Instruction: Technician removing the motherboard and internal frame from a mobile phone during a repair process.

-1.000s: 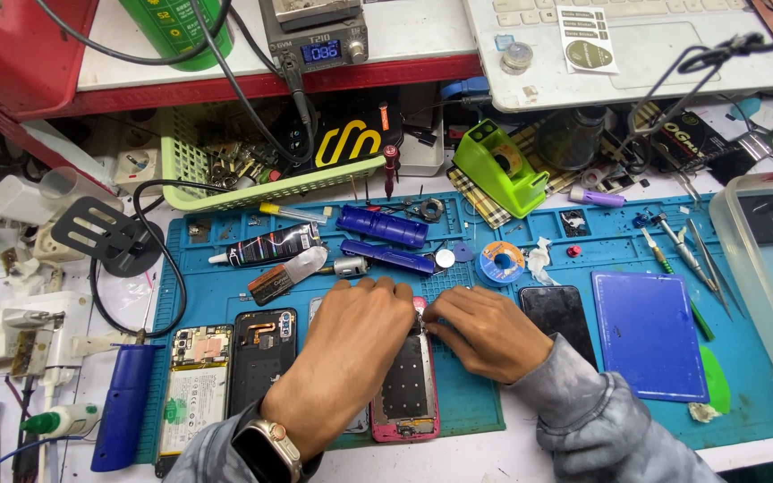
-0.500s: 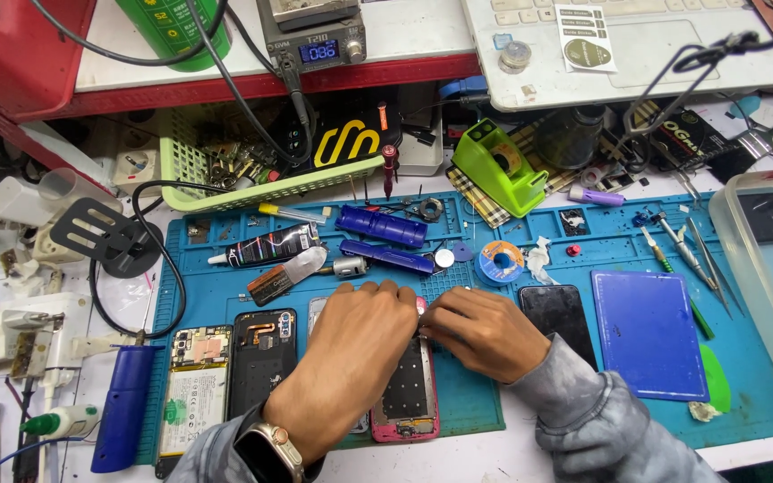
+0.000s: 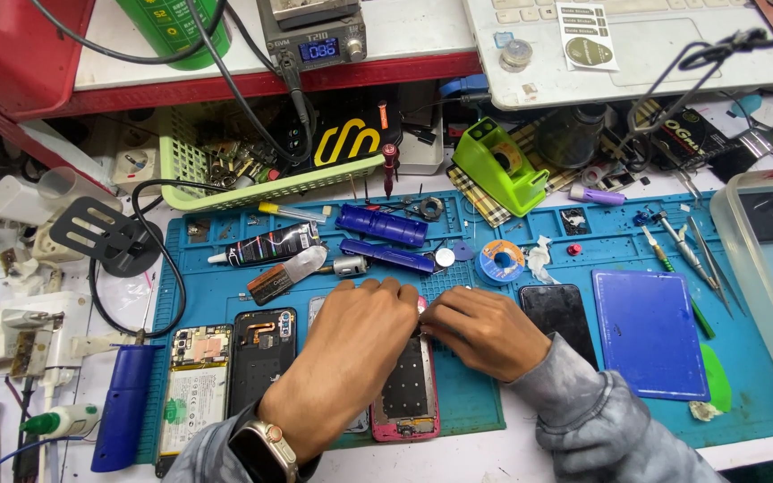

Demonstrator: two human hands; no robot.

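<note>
Little has shifted since the earlier frames: both hands stay bunched over the top end of the pink-framed phone (image 3: 409,394), with only a slight change in finger position.

Left hand (image 3: 351,344): lies palm down across the upper left part of the phone frame, fingers curled together and pressed at its top edge. Whether anything is pinched under them cannot be told; the fingertips are hidden. A watch (image 3: 266,447) sits on that wrist.

Right hand (image 3: 485,331): comes in from the right, grey sleeve (image 3: 601,420) behind it. Fingers are drawn narrow, tips meeting the left hand's at the top of the frame. A small tool or part may be between them, but it is too small to tell.

Position of the phone: face down on the blue work mat (image 3: 458,402), near the front edge, lower end pointing toward the person, back removed so the inner plate shows.

Surroundings on the mat: two more opened phones lie just left of it, one with a black interior (image 3: 261,358), one with a white battery (image 3: 194,394). A dark phone (image 3: 558,313) lies just right of the right hand, and a blue rectangular pad (image 3: 650,331) beyond that. Behind the hands: a solder wick spool (image 3: 500,262), two blue cylinders (image 3: 382,225), a black tube (image 3: 266,246). A green tape dispenser (image 3: 498,165) stands further back.
</note>
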